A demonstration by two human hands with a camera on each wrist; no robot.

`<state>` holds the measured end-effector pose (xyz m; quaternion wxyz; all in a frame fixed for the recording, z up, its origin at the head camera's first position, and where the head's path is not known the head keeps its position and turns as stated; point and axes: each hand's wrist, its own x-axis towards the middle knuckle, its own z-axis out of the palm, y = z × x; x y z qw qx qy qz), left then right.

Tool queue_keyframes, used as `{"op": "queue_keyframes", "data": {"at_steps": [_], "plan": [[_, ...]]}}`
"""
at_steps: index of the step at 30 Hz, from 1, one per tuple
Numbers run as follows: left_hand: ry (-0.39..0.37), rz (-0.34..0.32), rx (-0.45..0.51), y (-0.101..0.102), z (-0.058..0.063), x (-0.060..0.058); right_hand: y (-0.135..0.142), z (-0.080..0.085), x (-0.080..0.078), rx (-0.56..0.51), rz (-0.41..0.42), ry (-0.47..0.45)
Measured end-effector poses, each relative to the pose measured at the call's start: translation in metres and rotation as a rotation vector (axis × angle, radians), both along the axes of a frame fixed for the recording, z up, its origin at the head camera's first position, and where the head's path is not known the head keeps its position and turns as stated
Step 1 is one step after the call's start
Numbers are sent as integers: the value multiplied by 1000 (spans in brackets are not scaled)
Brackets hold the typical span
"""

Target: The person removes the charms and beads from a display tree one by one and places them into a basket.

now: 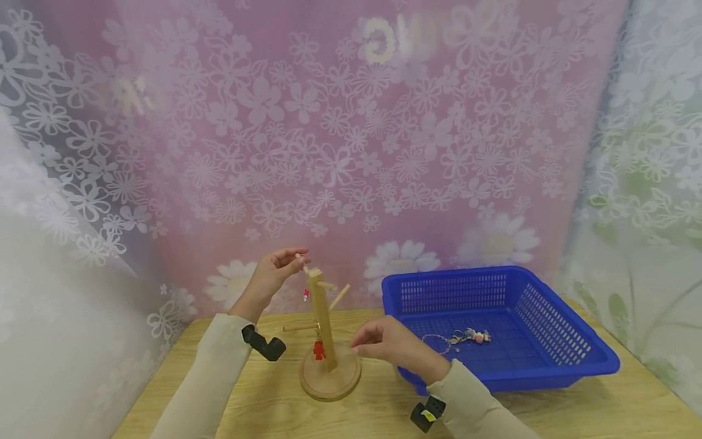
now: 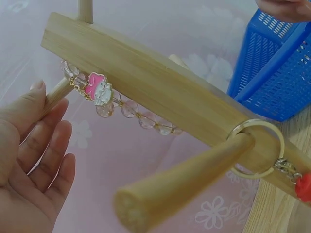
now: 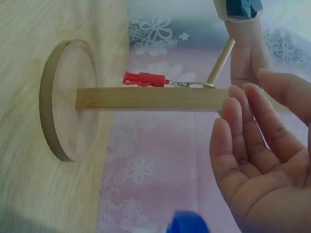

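A wooden stand (image 1: 323,317) with several pegs stands upright on its round base (image 1: 331,381). My left hand (image 1: 276,271) pinches the end of an upper peg (image 2: 58,93) between thumb and fingers. Round that peg hangs a bracelet of clear pinkish beads (image 2: 129,109) with a pink and white character charm (image 2: 98,89). A red figure keychain (image 1: 319,350) hangs by its metal ring (image 2: 279,145) from a lower peg (image 2: 182,179). To the right of the post is my right hand (image 1: 397,347), fingers loosely bent and holding nothing.
A blue plastic basket (image 1: 554,384) stands to the right on the wooden table (image 1: 263,396). In it lie a keychain with small figures (image 1: 477,336) and a thin beaded loop (image 1: 437,336). A flowered pink curtain (image 1: 340,152) hangs behind.
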<state>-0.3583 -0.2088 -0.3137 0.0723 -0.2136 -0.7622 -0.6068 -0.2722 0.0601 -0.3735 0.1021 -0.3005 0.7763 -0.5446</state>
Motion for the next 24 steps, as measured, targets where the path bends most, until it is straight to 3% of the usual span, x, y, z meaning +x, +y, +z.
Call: {"op": "queue_keyframes", "data": {"at_steps": [8,24], "plan": [[1,14,12,0,-1,1,-6,-8,4,-5,8,12],[-21,197,12,6,-1,14,-21,-27,16,-84,-41,6]]}}
